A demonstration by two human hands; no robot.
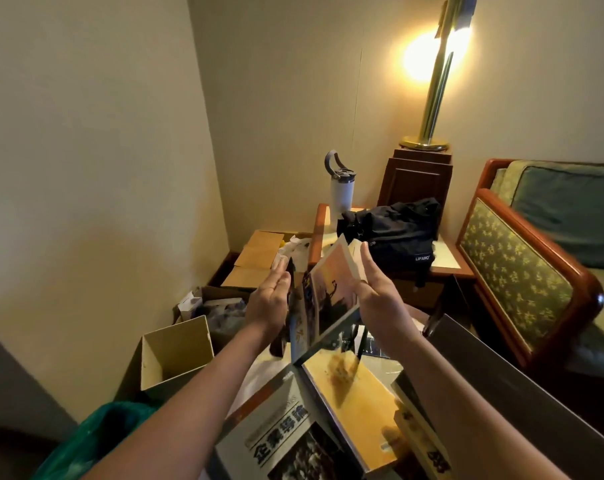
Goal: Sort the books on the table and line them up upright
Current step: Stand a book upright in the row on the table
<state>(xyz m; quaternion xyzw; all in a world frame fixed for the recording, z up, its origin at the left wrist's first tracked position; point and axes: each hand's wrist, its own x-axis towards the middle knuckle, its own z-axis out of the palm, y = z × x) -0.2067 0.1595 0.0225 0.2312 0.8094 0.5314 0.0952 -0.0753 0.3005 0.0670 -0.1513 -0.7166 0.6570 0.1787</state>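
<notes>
Several upright books (331,292) stand in a row in the middle of the table, the nearest with an orange sunset cover, leaning a little. My left hand (269,299) presses flat against the row's left side with straight fingers. My right hand (373,289) presses flat against its right side, fingers pointing up. Below them lie flat books: a grey one with large Chinese characters (279,434), an orange-yellow one (352,400) and a stack of yellow-spined books (418,431) at the right.
An open cardboard box (176,351) stands at the left, more boxes (259,254) behind it. A side table holds a white bottle (341,192) and a black bag (394,233). An armchair (522,271) is at the right, a brass lamp (432,98) behind, and something green (99,441) lies at the lower left.
</notes>
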